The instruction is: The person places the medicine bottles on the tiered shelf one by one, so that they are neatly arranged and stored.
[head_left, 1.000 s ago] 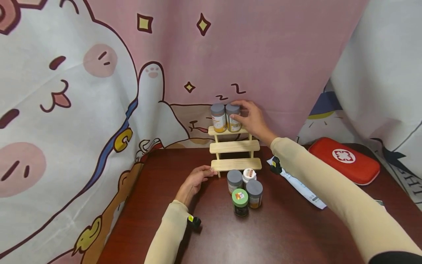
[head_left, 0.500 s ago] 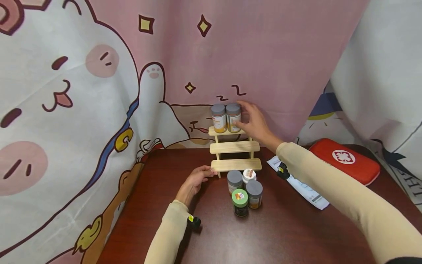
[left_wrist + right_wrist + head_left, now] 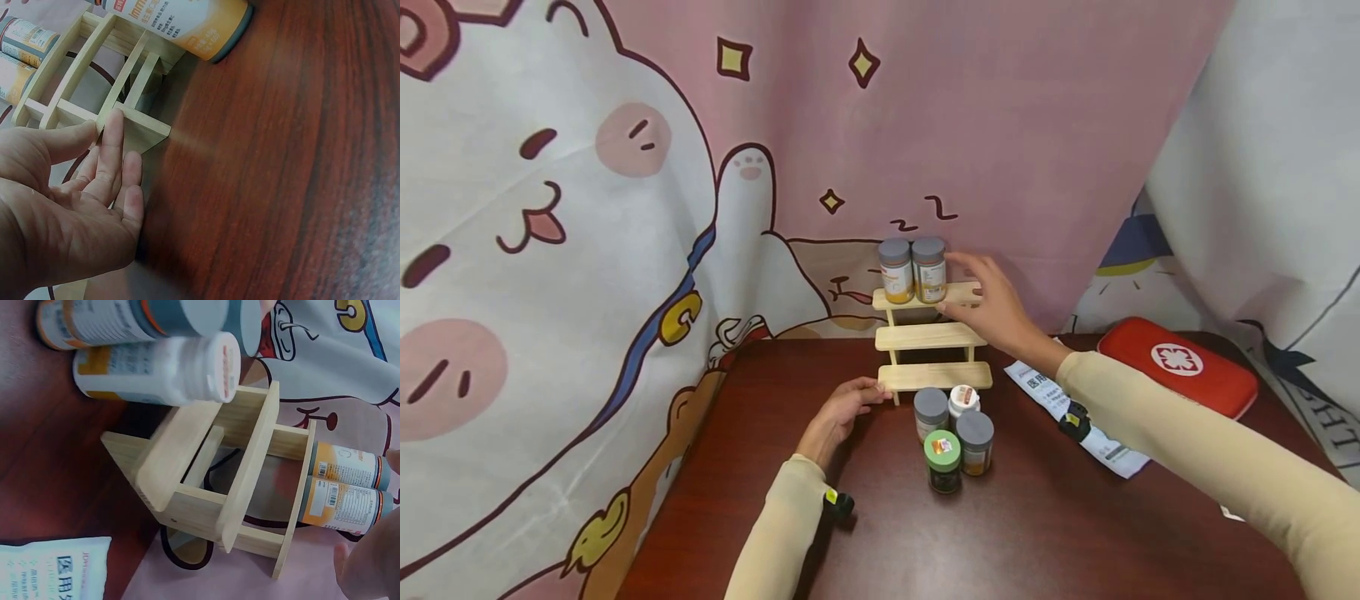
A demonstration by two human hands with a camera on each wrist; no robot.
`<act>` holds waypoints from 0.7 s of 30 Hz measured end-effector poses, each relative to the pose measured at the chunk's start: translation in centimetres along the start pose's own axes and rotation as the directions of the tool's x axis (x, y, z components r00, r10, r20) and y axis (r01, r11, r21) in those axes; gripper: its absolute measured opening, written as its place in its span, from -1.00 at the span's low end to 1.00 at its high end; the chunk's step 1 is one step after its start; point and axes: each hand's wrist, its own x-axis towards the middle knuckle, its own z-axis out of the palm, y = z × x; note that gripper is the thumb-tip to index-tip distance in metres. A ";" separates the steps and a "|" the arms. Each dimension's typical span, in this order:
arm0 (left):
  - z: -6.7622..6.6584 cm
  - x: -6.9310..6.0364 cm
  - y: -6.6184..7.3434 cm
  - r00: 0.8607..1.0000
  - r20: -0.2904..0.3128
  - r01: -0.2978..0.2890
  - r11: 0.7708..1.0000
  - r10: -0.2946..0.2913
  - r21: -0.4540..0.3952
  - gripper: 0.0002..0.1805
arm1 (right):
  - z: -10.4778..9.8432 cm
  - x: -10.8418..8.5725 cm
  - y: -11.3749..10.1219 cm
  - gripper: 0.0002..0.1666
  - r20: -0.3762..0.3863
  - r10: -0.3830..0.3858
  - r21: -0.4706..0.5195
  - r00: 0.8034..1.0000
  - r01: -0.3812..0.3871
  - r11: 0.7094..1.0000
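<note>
A three-step wooden display stand (image 3: 933, 336) stands at the back of the table. Two grey-lidded supplement jars, a left jar (image 3: 897, 272) and a right jar (image 3: 929, 271), stand side by side on its top step. My left hand (image 3: 847, 406) pinches the left end of the bottom step between thumb and index finger (image 3: 111, 140). Close to the right jar is my right hand (image 3: 992, 302), its fingers spread and nothing in its grasp. In front of the stand are a green-lidded jar (image 3: 942, 461), a white bottle (image 3: 963, 402) and two more grey-lidded jars (image 3: 975, 443).
A white packet with blue print (image 3: 1037, 385) lies on the table, partly under the right forearm. Behind it is a red case (image 3: 1172, 367) with a white emblem. A patterned curtain (image 3: 1022, 125) hangs behind the table (image 3: 880, 550).
My right hand has let go of the right jar on the top step and drawn away to the right and slightly down. The left hand keeps its place on the stand.
</note>
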 end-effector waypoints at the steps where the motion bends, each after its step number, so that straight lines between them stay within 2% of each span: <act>1: 0.0 0.0 0.0 1.000 0.000 -0.001 1.000 0.001 0.001 -0.80 | -0.1 -0.3 0.1 -0.05 0.004 0.000 0.011 1.000 0.000 1.000; 10: 0.0 -0.2 0.0 1.000 -0.001 -0.013 1.000 0.013 0.001 -0.76 | -1.6 -3.4 0.1 -0.12 0.043 -0.002 0.095 0.999 -0.002 0.996; 21: -0.1 -0.1 0.1 1.000 0.014 -0.015 1.000 0.015 0.008 -0.74 | -1.5 -9.2 0.1 -0.20 0.142 0.011 -0.011 0.990 -0.010 1.000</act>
